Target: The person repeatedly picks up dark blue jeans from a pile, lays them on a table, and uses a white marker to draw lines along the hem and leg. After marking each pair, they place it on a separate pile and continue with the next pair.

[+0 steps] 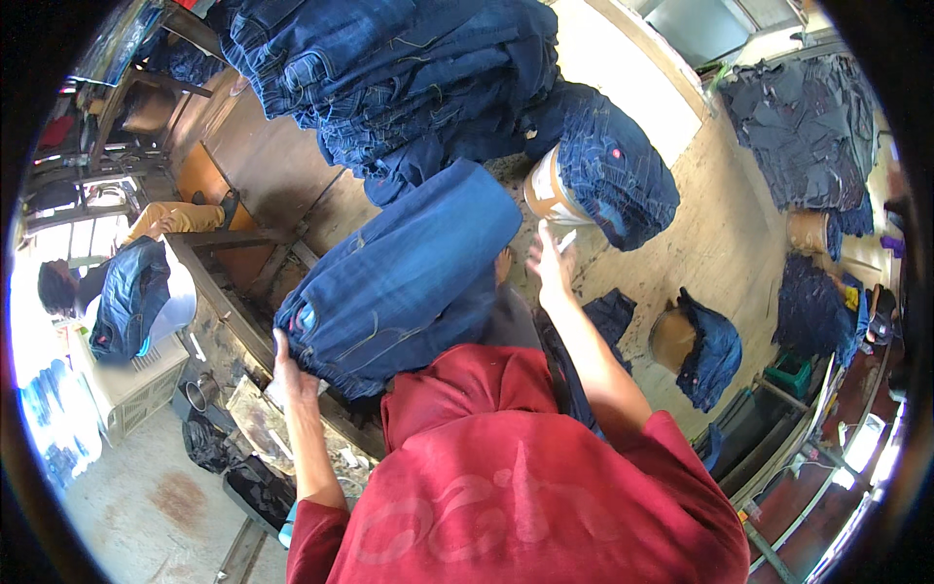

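Note:
A blue pair of jeans lies folded lengthwise in front of me, across my lap and the wooden table edge. Its gathered elastic end is at the left. My left hand grips that end, with the thumb up along the edge and the other fingers partly hidden. To the right of the jeans, my right hand is raised off the cloth. A small white stick-like piece shows at its fingers, too small to name.
A tall heap of jeans lies ahead. More jeans drape over a white and brown bucket. Dark garments are piled far right. At left, a person sits near a beige box-shaped appliance.

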`<state>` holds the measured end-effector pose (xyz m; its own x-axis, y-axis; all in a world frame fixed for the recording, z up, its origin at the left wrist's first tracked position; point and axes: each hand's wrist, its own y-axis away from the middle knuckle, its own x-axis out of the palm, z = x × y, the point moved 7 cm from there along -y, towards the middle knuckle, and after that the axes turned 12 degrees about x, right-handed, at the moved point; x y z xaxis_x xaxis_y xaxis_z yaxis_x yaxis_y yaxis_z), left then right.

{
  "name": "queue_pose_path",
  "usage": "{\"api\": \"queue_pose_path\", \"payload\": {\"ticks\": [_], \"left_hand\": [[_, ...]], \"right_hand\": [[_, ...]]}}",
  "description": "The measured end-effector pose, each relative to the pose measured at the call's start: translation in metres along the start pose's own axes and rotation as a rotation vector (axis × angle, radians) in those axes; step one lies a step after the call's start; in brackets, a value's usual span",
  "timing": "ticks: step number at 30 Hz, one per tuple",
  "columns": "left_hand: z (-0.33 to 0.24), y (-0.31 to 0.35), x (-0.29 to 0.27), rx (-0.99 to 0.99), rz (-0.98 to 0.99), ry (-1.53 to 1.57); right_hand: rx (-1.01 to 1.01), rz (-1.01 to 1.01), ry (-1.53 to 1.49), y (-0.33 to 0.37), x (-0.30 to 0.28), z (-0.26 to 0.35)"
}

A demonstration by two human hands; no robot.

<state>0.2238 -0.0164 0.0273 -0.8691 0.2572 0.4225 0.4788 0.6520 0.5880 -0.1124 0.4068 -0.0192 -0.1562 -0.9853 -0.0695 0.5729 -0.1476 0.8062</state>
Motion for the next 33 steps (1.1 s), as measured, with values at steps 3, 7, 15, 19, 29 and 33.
{"api": "queue_pose_path", "payload": {"ticks": [3,7,15,19,29,33], "left_hand": [[-0.01,0.007,-0.029,-0.021,-0.165,-0.092],[-0.036,0.038,-0.036,0.28,-0.693,-0.671],[0.045,0.046,0.143,0.93,0.251,-1.97],[0.064,0.018,0.174,0.871,0.2,-2.029],[0.116,0.033,0.282,1.12,0.319,-1.61],[0.207,0.037,0.381,1.076,0.873,-1.711]], "right_hand": [[0.53,0.391,-0.213,-0.034,0.02,-0.022],[0.492,0.335,-0.509,-0.092,0.041,-0.002],[0.087,-0.11,-0.419,-0.177,-0.01,0.115],[-0.244,-0.183,-0.452,-0.19,-0.034,0.194],[-0.374,-0.077,-0.412,-0.123,-0.057,0.328],[-0.736,0.097,-0.37,0.0,-0.032,0.355]]}}
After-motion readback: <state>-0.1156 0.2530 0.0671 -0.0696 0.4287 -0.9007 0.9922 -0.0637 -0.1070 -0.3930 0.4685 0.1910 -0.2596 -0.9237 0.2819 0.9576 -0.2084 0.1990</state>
